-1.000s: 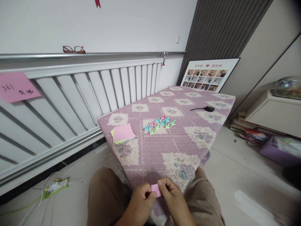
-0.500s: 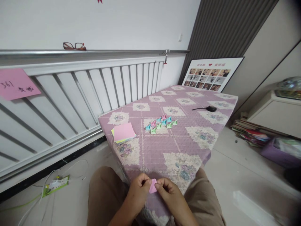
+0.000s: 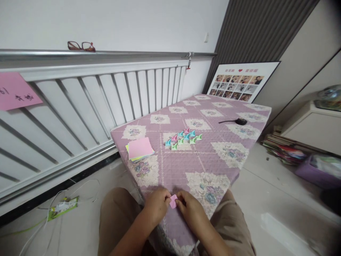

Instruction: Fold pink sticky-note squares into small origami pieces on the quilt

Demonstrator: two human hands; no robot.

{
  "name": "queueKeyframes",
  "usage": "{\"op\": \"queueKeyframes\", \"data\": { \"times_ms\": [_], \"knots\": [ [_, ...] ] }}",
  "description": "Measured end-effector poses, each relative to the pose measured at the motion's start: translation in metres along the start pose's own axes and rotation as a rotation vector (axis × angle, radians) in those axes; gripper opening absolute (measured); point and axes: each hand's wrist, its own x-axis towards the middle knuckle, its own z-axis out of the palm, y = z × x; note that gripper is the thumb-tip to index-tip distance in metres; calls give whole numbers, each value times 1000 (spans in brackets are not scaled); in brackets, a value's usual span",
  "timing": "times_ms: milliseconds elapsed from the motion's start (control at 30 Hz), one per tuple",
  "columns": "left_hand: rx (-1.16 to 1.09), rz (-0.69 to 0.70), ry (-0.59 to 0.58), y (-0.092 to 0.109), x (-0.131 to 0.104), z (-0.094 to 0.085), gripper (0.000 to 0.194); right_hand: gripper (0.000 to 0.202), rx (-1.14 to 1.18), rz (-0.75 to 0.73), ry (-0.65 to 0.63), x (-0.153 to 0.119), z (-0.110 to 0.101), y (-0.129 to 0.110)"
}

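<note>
A small folded piece of pink paper (image 3: 173,201) is held above the near corner of the table, pinched from both sides. My left hand (image 3: 157,205) grips its left edge between thumb and fingers, and my right hand (image 3: 191,208) has hold of the right edge. Farther up the table sits a group of small folded paper figures (image 3: 186,136) in pink, blue and green. To their left lies a stack of square paper sheets (image 3: 140,148), pink on top with yellow-green showing beneath.
A purple flowered tablecloth (image 3: 183,163) covers the table. A black object with a thin tail (image 3: 240,121) lies toward the far right. The white radiator (image 3: 144,94) runs along the left, with glasses (image 3: 81,46) on its pipe. A power strip (image 3: 64,208) is on the floor.
Both hands have moved slightly up and away from me with the pink paper, which stays pinched between them. The camera view has shifted a little.
</note>
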Motion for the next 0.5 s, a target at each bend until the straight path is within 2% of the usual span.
{"op": "queueKeyframes", "data": {
  "times_ms": [133, 300, 500],
  "knots": [
    [94, 12, -27, -1, 7, -3, 12, 12, -163, -69, -38, 9, -3, -2],
    [146, 31, -71, -4, 14, -6, 10, 14, -204, -92, -144, 18, -10, -4],
    [181, 35, -89, -2, 14, -10, 12, 13, -207, -128, -150, 21, -10, 1]
  ]
}}
